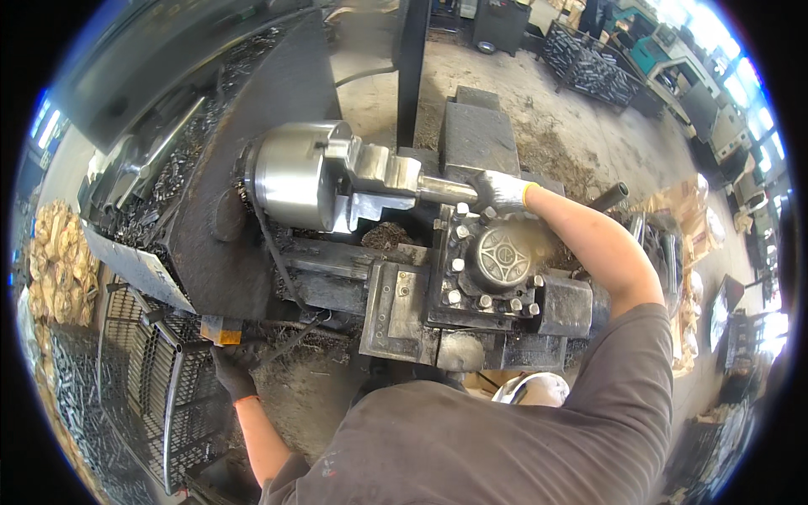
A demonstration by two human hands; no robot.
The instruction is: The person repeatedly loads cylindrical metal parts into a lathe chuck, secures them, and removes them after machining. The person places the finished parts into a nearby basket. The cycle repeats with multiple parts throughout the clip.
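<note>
A lathe chuck [295, 177] of bright steel has stepped jaws [383, 168] closed round a round metal bar [446, 190], which sticks out to the right. My right hand [503, 192], in a white glove with a yellow cuff, is wrapped round the bar's free end. Just below it stands the square tool post [505, 257] with its round cap and several bolts. Down at the left, my left hand [231, 374] wears a dark glove with a red-orange cuff. It is just under a small yellow-orange block [220, 330] on the machine's front; its fingers are hard to make out.
A dark lathe carriage [396, 311] stands in front of me. A dark post [412, 76] rises behind the chuck. At the left is a mesh basket frame [139, 370] near heaped metal parts [71, 404]. A bin of metal pieces [589, 66] sits far right, near other machines.
</note>
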